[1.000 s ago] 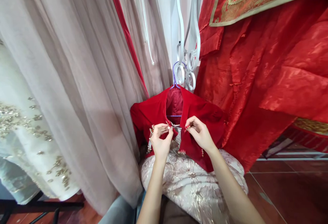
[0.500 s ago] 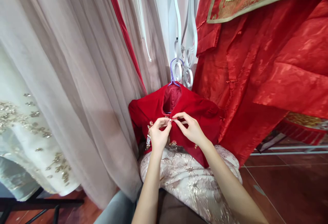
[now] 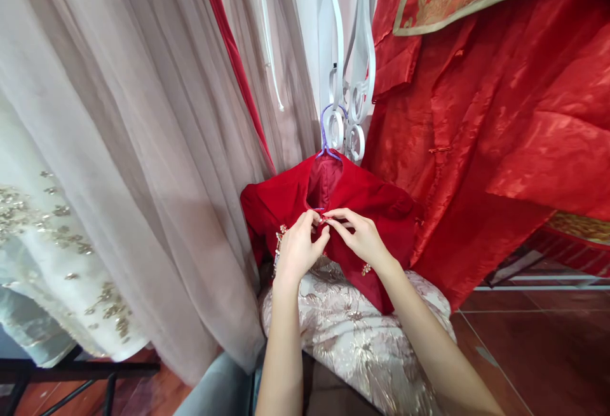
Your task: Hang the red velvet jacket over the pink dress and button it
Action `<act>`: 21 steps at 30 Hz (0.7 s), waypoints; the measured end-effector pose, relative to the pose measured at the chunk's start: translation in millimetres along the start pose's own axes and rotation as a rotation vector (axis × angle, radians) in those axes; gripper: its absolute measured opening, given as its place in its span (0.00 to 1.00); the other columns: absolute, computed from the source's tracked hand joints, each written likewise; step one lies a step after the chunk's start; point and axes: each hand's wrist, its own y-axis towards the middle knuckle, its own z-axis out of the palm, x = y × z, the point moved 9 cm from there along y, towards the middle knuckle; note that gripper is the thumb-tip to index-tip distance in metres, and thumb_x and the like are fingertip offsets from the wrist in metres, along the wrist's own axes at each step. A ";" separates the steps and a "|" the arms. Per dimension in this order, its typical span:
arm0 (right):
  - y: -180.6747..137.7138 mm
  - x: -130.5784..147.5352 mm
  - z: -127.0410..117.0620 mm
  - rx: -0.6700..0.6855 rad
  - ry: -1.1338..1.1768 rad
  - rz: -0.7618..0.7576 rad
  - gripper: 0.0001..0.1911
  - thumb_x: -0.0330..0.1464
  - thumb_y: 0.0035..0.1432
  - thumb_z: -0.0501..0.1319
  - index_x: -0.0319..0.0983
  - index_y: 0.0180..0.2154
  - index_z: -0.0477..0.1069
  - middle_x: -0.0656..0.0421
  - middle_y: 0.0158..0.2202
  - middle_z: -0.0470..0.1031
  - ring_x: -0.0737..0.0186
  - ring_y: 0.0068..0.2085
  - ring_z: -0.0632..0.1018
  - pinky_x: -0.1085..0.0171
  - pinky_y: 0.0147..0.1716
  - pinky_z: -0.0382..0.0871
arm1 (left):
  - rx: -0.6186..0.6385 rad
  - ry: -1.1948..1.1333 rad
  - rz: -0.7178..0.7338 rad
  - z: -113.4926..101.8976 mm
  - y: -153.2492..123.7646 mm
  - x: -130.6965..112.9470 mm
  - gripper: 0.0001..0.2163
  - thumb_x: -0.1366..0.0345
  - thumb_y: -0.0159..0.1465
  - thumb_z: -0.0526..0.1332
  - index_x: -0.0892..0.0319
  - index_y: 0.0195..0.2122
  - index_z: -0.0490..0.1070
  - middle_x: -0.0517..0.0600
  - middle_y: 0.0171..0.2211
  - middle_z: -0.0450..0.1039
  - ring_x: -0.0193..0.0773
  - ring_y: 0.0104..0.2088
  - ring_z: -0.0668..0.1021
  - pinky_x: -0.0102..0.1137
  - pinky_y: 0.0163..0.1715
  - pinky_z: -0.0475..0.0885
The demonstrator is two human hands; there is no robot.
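Note:
A short red velvet jacket (image 3: 381, 213) hangs on a purple hanger (image 3: 330, 140) over a pale brocade skirt (image 3: 352, 333). My left hand (image 3: 298, 248) and my right hand (image 3: 362, 238) meet at the jacket's collar opening. Both pinch the jacket's front edges together at a small jewelled clasp (image 3: 321, 218), fingers curled. A second jewelled fastener (image 3: 366, 269) shows lower on the jacket's front, and beaded trim (image 3: 277, 244) hangs at its left side.
White ornamental metal scrollwork (image 3: 352, 111) holds the hanger. Sheer beige curtains (image 3: 143, 149) hang at left, with a white beaded gown (image 3: 52, 263) beside them. A large red satin robe with gold trim (image 3: 486, 117) hangs at right. Red tiled floor (image 3: 538, 352) lies lower right.
The jacket's front, open a second ago with a metal clasp stretched between my hands, is now drawn together at the collar. Both hands have moved up and closer together.

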 end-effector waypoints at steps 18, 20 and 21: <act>1.0 0.1 -4.6 -0.004 -0.029 -0.023 0.10 0.35 0.63 0.56 0.44 0.44 0.74 0.59 0.43 0.78 0.59 0.43 0.79 0.60 0.43 0.76 | 0.229 0.264 0.315 1.4 19.7 -18.5 0.08 0.70 0.63 0.55 0.57 0.31 0.73 0.51 0.27 0.76 0.38 0.24 0.77 0.28 0.27 0.66; 1.9 -1.8 -4.2 0.012 -0.030 -0.017 0.11 0.35 0.63 0.56 0.44 0.43 0.74 0.59 0.43 0.78 0.59 0.43 0.79 0.59 0.43 0.76 | 0.251 0.256 0.334 2.9 22.4 -17.8 0.09 0.70 0.64 0.55 0.56 0.31 0.74 0.51 0.26 0.76 0.38 0.24 0.77 0.28 0.27 0.67; 2.6 -2.6 -4.1 0.018 -0.029 -0.014 0.11 0.35 0.63 0.56 0.44 0.43 0.74 0.58 0.43 0.78 0.59 0.43 0.79 0.59 0.43 0.76 | 0.262 0.250 0.344 4.0 23.8 -17.3 0.09 0.69 0.64 0.55 0.56 0.31 0.74 0.51 0.26 0.76 0.37 0.24 0.77 0.28 0.28 0.67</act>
